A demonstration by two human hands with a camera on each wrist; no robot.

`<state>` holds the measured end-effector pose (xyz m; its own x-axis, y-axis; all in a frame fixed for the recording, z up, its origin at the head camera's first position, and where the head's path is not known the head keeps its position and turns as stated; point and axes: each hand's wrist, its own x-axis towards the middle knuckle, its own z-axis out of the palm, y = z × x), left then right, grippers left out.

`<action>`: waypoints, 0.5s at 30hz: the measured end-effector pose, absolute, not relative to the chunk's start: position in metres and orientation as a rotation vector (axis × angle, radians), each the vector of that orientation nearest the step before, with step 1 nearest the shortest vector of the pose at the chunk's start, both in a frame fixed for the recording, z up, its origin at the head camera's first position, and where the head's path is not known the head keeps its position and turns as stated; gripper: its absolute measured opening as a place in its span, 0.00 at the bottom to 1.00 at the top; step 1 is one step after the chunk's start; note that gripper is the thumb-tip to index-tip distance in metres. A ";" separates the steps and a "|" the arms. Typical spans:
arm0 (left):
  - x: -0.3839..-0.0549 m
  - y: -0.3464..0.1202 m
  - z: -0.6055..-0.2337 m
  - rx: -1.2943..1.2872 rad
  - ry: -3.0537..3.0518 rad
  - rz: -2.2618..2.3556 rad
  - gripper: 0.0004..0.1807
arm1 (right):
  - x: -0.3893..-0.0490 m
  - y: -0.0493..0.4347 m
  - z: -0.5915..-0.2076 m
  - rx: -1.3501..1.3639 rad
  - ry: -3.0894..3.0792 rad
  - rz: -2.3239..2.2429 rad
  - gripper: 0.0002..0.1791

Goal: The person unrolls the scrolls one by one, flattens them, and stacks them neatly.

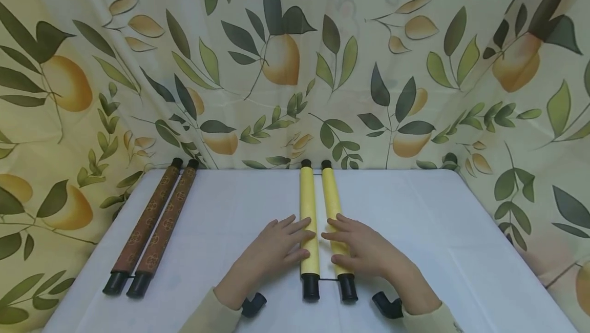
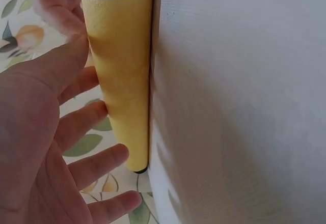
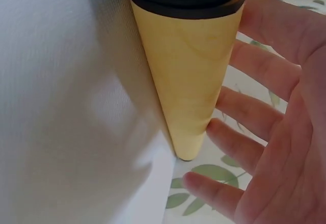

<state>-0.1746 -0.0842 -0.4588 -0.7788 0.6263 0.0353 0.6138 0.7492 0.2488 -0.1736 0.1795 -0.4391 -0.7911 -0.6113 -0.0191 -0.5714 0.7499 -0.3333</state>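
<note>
Two yellow rolls of what looks like a scroll (image 1: 310,205) lie side by side, running away from me, with black ends and a thin dark line joining them near the front. My left hand (image 1: 275,245) reaches over the left roll (image 2: 119,51), fingers spread and fingertips right at its surface. Over the right roll (image 3: 183,66) my right hand (image 1: 364,247) is spread the same way, its fingertips at that roll's side. Neither hand curls round a roll. In both wrist views, wound layers show at the rolls' near ends.
A similar pair of brown patterned rolls (image 1: 148,225) with black ends lies slanted on the left of the white table (image 1: 461,271). Black curved pieces (image 1: 387,305) show beside each wrist. A leaf-and-fruit printed curtain (image 1: 341,118) hangs behind the table's far edge.
</note>
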 end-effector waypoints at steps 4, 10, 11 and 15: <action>-0.175 -0.085 -0.457 1.027 2.909 0.419 0.25 | -0.173 0.183 -0.437 -0.951 2.850 -0.459 0.24; -0.174 -0.088 -0.454 1.087 2.918 0.452 0.25 | -0.171 0.187 -0.436 -0.924 2.859 -0.451 0.24; -0.173 -0.089 -0.454 1.092 2.918 0.453 0.26 | -0.171 0.187 -0.436 -0.920 2.864 -0.448 0.24; -0.173 -0.089 -0.453 1.086 2.932 0.433 0.25 | -0.171 0.189 -0.436 -0.883 2.877 -0.453 0.23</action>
